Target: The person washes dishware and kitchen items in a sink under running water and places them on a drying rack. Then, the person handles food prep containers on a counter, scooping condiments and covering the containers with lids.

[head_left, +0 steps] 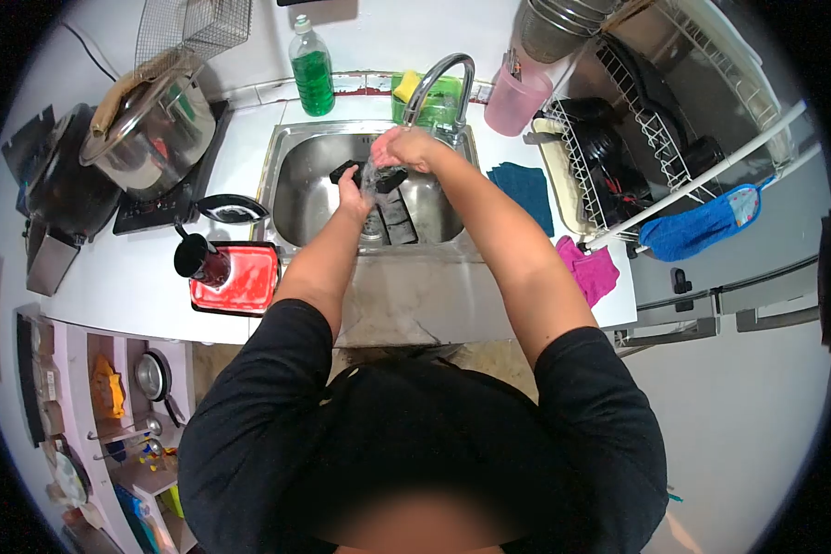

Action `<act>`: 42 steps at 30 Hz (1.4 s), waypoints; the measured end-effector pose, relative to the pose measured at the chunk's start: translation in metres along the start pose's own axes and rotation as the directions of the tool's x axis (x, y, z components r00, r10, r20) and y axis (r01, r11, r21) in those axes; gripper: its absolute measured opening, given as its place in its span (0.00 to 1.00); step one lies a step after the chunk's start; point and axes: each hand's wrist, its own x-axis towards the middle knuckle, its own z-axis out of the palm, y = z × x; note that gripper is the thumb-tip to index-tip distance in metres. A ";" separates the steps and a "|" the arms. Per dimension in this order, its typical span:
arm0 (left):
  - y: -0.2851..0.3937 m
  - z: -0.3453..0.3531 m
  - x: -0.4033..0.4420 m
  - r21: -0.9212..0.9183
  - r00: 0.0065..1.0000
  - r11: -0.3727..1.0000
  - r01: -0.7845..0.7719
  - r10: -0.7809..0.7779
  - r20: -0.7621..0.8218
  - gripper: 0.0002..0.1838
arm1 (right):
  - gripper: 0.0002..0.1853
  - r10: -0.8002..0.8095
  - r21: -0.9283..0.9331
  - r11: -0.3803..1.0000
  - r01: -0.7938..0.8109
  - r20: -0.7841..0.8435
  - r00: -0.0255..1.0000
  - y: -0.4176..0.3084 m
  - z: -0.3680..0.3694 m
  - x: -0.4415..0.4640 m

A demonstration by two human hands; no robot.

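Over the steel sink (291,198), my left hand (351,192) grips a black object (392,177) whose shape is partly hidden by my hands and the water. My right hand (402,150) is just above it, under the curved faucet (469,78), with water running over its fingers; whether it holds anything does not show. A black rectangular piece (398,218) lies in the basin below my hands, close to the drain (371,228).
Green soap bottle (313,74) and yellow sponge (406,87) stand behind the sink. At left are a red tray (240,277), a dark cup (201,261) and a large pot (157,134). Right are a pink container (517,100), blue cloth (522,194) and dish rack (632,138).
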 end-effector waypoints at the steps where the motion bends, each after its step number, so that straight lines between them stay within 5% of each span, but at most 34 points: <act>1: -0.005 0.002 -0.001 -0.005 1.000 1.000 -0.001 0.001 -0.002 0.12 | 0.09 -0.080 -0.117 0.991 0.067 -0.110 0.991 0.000 -0.004 0.003; 3: -0.011 0.008 -0.004 -0.002 1.000 1.000 -0.025 0.024 -0.018 0.18 | 0.20 -0.250 -0.488 0.867 0.100 -0.252 0.935 0.002 -0.009 0.005; 4: -0.012 0.010 -0.007 0.000 0.999 1.000 -0.028 0.028 -0.016 0.18 | 0.20 -0.253 -0.489 0.866 0.104 -0.250 0.934 0.004 -0.009 0.005; 6: -0.016 0.016 -0.020 0.139 0.973 0.989 -0.050 0.017 0.230 0.27 | 0.37 -0.426 -0.949 0.297 -0.105 -0.230 0.875 0.011 -0.008 0.002; 7: -0.016 0.037 -0.039 0.239 0.990 0.971 0.016 -0.048 0.130 0.33 | 0.49 -0.356 -0.978 0.193 -0.080 -0.145 0.923 0.019 -0.008 0.010; 10: -0.025 0.049 -0.028 0.274 0.982 0.951 0.145 -0.173 0.079 0.35 | 0.43 -0.479 -0.978 0.133 -0.158 -0.203 0.854 0.024 0.005 0.020; 12: -0.025 0.034 -0.013 0.348 0.987 0.924 0.159 -0.145 -0.066 0.35 | 0.33 -0.525 -0.988 0.123 -0.089 -0.141 0.839 0.013 0.004 0.009; 13: -0.022 0.007 0.012 0.147 0.874 0.964 0.222 -0.264 0.409 0.34 | 0.27 -0.267 -0.924 0.381 -0.017 -0.128 0.955 0.002 0.004 0.007; 14: -0.020 -0.009 0.027 -0.007 0.560 0.932 0.363 -0.212 0.801 0.33 | 0.21 -0.006 -0.786 0.618 -0.021 -0.032 0.999 -0.006 0.002 0.009; 15: -0.017 0.010 -0.006 0.015 0.936 0.981 0.194 -0.190 0.296 0.30 | 0.10 -0.063 -0.623 0.782 -0.014 -0.102 0.993 0.003 -0.007 0.023; 16: -0.015 0.016 -0.018 0.012 0.935 0.981 0.194 -0.189 0.299 0.30 | 0.10 -0.062 -0.626 0.780 -0.016 -0.103 0.993 0.001 -0.006 0.018; 19: -0.012 0.021 -0.036 0.108 0.941 0.983 0.151 -0.176 0.287 0.32 | 0.09 -0.013 -0.251 0.968 0.015 0.009 1.000 -0.007 0.006 -0.009; 20: -0.012 0.021 -0.034 0.108 0.941 0.982 0.152 -0.177 0.289 0.32 | 0.09 -0.014 -0.251 0.968 0.015 0.007 1.000 -0.010 0.009 -0.011; 21: -0.012 0.020 -0.031 0.114 0.953 0.983 0.142 -0.167 0.252 0.32 | 0.08 -0.178 -0.709 0.701 0.084 -0.060 0.982 -0.010 0.009 -0.008; 22: -0.012 0.018 -0.028 0.121 0.964 0.984 0.132 -0.156 0.214 0.33 | 0.08 -0.347 -0.970 0.236 0.055 -0.031 0.937 -0.009 0.008 -0.006; 24: -0.015 0.016 -0.025 0.166 0.983 0.983 0.082 -0.107 0.152 0.34 | 0.08 -0.178 -0.853 0.483 0.199 0.127 0.976 0.017 0.001 0.004; 26: -0.016 0.010 -0.014 0.060 0.991 0.997 0.047 -0.054 0.123 0.35 | 0.10 -0.285 -0.851 0.480 0.214 0.080 0.955 0.041 0.014 0.003; 28: -0.021 -0.011 0.007 0.017 0.983 0.995 0.098 -0.099 0.153 0.37 | 0.13 -0.205 -0.768 0.620 0.160 0.038 0.978 0.052 0.016 0.005; 30: -0.032 -0.014 -0.005 0.040 0.970 0.994 0.098 -0.104 0.218 0.37 | 0.14 -0.220 -0.841 0.520 0.146 0.033 0.975 0.061 0.018 0.001; 32: -0.037 -0.026 -0.005 0.039 0.982 0.995 0.089 -0.094 0.164 0.36 | 0.13 -0.242 -0.989 0.141 -0.048 -0.081 0.967 0.071 0.025 -0.011; 36: -0.032 -0.029 -0.007 -0.021 0.999 1.000 -0.005 0.006 0.045 0.41 | 0.12 -0.443 -0.988 -0.113 -0.101 -0.040 0.896 0.101 0.044 -0.004; 40: -0.022 -0.038 0.002 -0.063 0.993 0.998 -0.006 0.014 0.114 0.42 | 0.13 -0.308 -0.994 0.046 -0.099 -0.109 0.945 0.094 0.048 0.001; 42: -0.023 -0.024 -0.008 -0.107 0.996 0.992 0.067 -0.060 0.070 0.39 | 0.14 -0.424 -0.936 0.317 0.156 0.008 0.906 0.097 0.036 0.008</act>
